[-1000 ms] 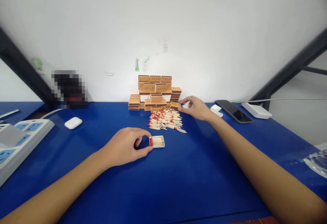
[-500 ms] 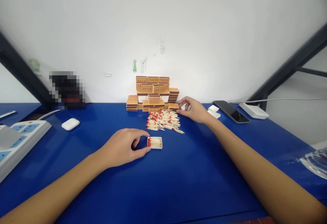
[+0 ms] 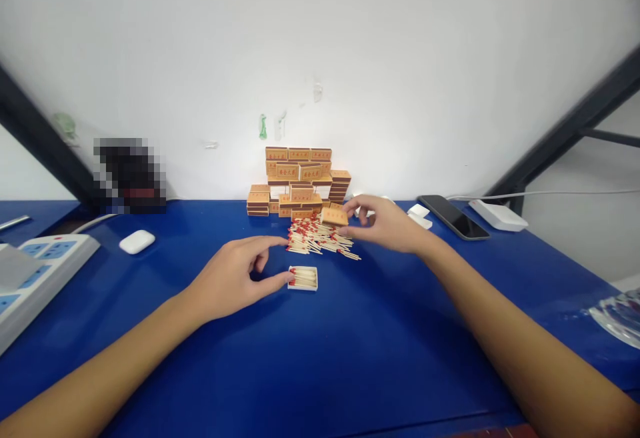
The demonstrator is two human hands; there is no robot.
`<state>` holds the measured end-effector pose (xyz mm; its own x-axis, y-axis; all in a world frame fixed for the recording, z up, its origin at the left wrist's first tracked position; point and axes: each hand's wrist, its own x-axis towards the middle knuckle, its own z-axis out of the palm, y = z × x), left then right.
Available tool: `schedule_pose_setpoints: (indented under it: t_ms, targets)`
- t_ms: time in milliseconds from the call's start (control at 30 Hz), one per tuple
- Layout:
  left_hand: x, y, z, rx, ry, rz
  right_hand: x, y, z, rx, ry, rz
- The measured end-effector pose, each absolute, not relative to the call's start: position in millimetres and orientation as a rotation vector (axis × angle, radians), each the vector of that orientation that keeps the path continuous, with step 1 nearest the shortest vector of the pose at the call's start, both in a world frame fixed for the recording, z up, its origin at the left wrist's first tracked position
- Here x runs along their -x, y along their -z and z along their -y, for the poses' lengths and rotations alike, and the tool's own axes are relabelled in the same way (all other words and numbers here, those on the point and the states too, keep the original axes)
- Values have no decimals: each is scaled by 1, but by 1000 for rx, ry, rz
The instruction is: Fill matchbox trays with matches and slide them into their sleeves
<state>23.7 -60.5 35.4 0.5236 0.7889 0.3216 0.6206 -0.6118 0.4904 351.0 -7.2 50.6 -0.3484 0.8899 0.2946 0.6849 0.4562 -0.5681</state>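
My right hand [image 3: 385, 223] pinches an orange matchbox sleeve [image 3: 334, 217] between thumb and fingers, above the loose matches. Whether a tray sits inside the sleeve cannot be seen. At the middle of the table lies a small white matchbox tray [image 3: 303, 279] with red-headed matches in it. My left hand [image 3: 243, 277] is beside it, thumb and index finger spread, the thumb tip at the tray's left edge. Behind the tray spreads a heap of loose matches [image 3: 320, 238]. Stacked matchboxes [image 3: 300, 188] stand against the wall.
A white power strip [image 3: 47, 271] and a white earbud case [image 3: 137, 242] lie on the left. To the right are a black phone [image 3: 453, 217], a white box [image 3: 499, 215] and small white pieces [image 3: 419, 217]. Coiled clear plastic [image 3: 617, 318] sits at the right edge.
My right hand has lifted the matchbox sleeve from beside the stack and brought it left, toward me. My left hand has opened, its index finger moving up off the tray.
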Motion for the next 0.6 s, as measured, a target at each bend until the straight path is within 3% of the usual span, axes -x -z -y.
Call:
schedule_pose_setpoints:
  t_ms: [200, 600]
  targets:
    - [-21, -37, 59, -2428, -824, -1093, -299, -57, 57, 987, -555, 2361]
    - [-24, -38, 56, -2363, -821, -1043, -297, -53, 66, 987, -666, 2307]
